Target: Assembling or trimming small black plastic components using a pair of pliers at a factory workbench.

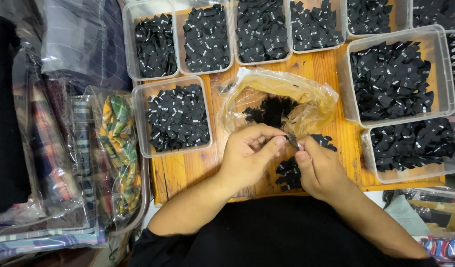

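Two hands pinch one small black woven label [292, 141] between fingertips: left hand [247, 153], right hand [319, 168] closed on it, above wooden board [188, 168]. Loose labels [289, 173] beneath; crinkled clear bag [279, 101] behind; clear plastic tubs [173, 116] around.

Bright, even overhead light, sharp focus

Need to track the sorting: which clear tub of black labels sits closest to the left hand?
The tub standing alone in the second row, just above the left hand; the others sit farther off along the top or at the right.
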